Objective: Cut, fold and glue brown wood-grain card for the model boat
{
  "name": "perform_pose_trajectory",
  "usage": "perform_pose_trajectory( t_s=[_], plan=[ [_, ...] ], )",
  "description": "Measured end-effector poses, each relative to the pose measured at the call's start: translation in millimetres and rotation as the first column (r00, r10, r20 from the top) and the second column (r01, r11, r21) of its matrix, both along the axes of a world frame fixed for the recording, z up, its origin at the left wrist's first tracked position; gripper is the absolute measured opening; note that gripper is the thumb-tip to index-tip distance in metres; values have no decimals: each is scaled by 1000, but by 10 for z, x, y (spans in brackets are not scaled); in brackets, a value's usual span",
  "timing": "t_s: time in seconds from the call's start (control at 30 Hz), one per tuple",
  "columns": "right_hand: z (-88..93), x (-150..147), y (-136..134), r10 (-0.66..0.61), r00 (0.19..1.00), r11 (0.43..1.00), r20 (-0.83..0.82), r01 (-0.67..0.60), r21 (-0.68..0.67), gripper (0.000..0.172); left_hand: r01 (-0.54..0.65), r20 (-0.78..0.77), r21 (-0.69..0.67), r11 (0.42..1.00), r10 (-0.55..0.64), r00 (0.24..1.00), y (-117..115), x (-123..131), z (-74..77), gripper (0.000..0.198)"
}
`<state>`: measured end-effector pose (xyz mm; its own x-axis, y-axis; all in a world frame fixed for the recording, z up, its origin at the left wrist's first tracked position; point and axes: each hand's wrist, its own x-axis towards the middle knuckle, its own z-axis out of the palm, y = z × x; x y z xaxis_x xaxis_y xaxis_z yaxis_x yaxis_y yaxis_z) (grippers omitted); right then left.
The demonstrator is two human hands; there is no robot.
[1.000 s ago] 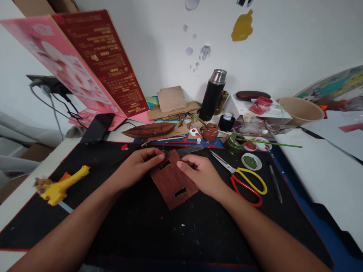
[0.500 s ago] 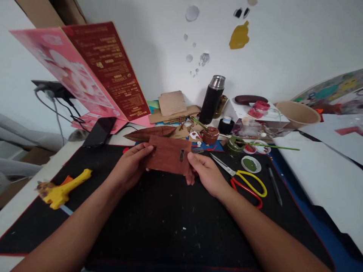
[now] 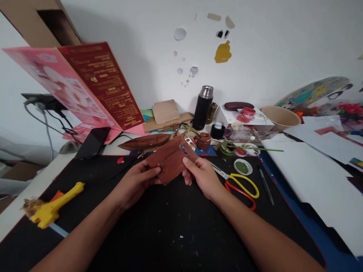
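Observation:
A flat reddish-brown panel (image 3: 170,158), which looks like painted cardboard, is held tilted above the black mat. It has a slot near its upper right corner and a small mark or cut near its left edge. My left hand (image 3: 138,181) pinches the lower left edge with the thumb on top. On the right edge, my right hand (image 3: 205,177) grips it, fingers curled underneath. Just behind the panel lies a brown boat-shaped piece (image 3: 144,142). Scissors (image 3: 244,185) with yellow and red handles rest beside my right hand.
A yellow glue gun (image 3: 53,209) lies on the mat (image 3: 159,234) at left. Behind stand a brown paint jar (image 3: 203,142), a green paint jar (image 3: 227,150) and a black thermos (image 3: 202,109). A green-smeared lid (image 3: 243,167) and a pen (image 3: 266,187) are at right.
The panel has turned, its right end now raised and its lower left corner nearer me. Both hands still hold it. The camera view has shifted slightly, moving the background left and down.

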<state>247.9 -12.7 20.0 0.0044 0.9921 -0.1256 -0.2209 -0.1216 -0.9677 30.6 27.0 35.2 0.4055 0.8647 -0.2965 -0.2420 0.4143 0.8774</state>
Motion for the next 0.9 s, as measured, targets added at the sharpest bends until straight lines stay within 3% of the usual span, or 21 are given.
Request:
perform_pose_trajectory(
  t_s=[0.13,0.27,0.53,0.9],
  plan=[
    [7,32,13,-62,997,998,-38,63,26,44,17,-29,39,999,-16,999,2,-7,27,43],
    [13,26,-3,-43,999,999,-21,44,22,44,-27,-45,75,997,31,998,23,-13,26,48],
    [52,37,-16,-25,999,998,30,24,57,48,64,-245,236,970,-5,969,64,-57,-55,40],
    [58,62,1,-50,991,997,122,43,59,51,-34,-202,215,976,78,976,81,-57,-36,43]
  ],
)
